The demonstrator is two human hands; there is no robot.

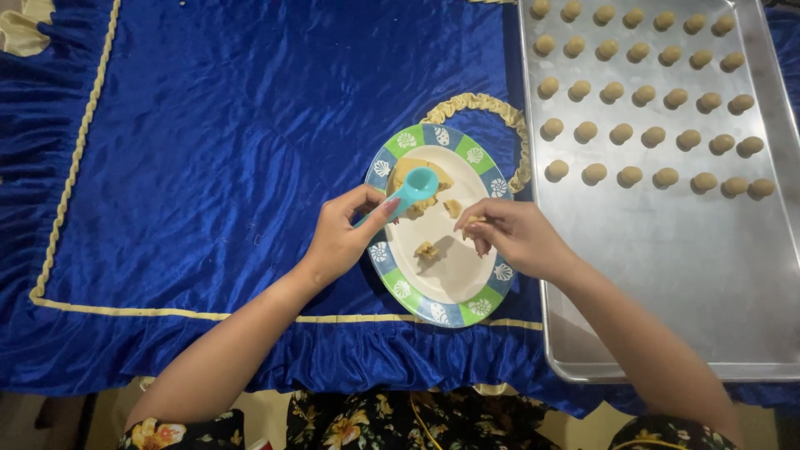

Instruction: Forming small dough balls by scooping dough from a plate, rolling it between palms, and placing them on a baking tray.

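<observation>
My left hand grips a small turquoise measuring spoon whose bowl rests on a lump of tan dough at the far side of a round plate with a blue-and-green rim. My right hand hovers over the plate's right side, its fingertips pinched on a small piece of dough. Two dough crumbs lie on the white middle of the plate.
A metal baking tray lies to the right of the plate, its far half holding several rows of small dough balls. Everything sits on a blue velvet cloth with gold trim; its ruffled front edge is near my body.
</observation>
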